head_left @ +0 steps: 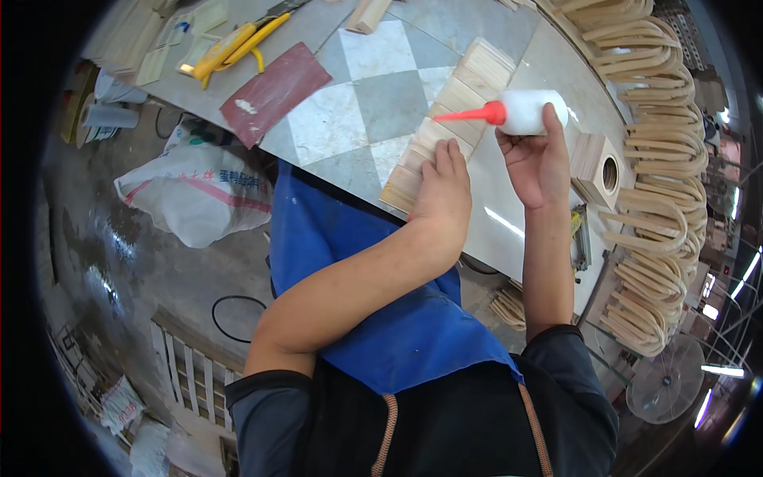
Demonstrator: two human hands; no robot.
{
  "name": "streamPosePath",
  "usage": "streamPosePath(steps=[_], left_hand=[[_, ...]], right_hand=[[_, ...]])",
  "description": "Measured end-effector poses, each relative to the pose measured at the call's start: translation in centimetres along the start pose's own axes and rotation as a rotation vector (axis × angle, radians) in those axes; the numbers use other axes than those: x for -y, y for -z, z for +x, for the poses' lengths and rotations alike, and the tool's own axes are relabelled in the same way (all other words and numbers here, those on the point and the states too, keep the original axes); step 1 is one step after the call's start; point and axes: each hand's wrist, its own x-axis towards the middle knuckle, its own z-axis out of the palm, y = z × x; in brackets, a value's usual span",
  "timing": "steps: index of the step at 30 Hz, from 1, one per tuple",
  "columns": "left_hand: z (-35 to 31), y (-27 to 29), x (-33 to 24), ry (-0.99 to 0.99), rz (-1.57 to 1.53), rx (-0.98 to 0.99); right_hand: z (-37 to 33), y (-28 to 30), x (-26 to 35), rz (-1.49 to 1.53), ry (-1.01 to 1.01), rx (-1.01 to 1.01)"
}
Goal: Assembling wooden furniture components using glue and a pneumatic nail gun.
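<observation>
My right hand (536, 167) is closed around a white squeeze bottle (526, 113) with a red cap and a long tapered red nozzle. The bottle lies sideways in the air, its nozzle pointing left above a row of pale wooden blocks (483, 70). These blocks sit side by side in a slanting line on the table. On the near part of that row rests my left hand (443, 187), fingers stretched over the wood and touching it. The palm side of this hand is hidden.
A dark red sheet (274, 94) and yellow-handled pliers-like tool (234, 49) lie on the tiled table (385, 95), left. Right stand a wooden block with a round hole (596, 169) and stacked bent wooden loops (656, 151). A white sack (199, 191) is on the floor.
</observation>
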Motion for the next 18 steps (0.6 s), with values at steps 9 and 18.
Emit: streamPosePath(steps=[9, 18], left_hand=[[-1.0, 0.6, 3.3, -0.157, -0.148, -0.071], [-1.1, 2.0, 1.2, -0.051, 0.015, 0.052]], right_hand=[[-2.4, 4.4, -1.1, 0.22, -0.073, -0.119], [-4.1, -1.3, -1.2, -0.528, 0.282, 0.072]])
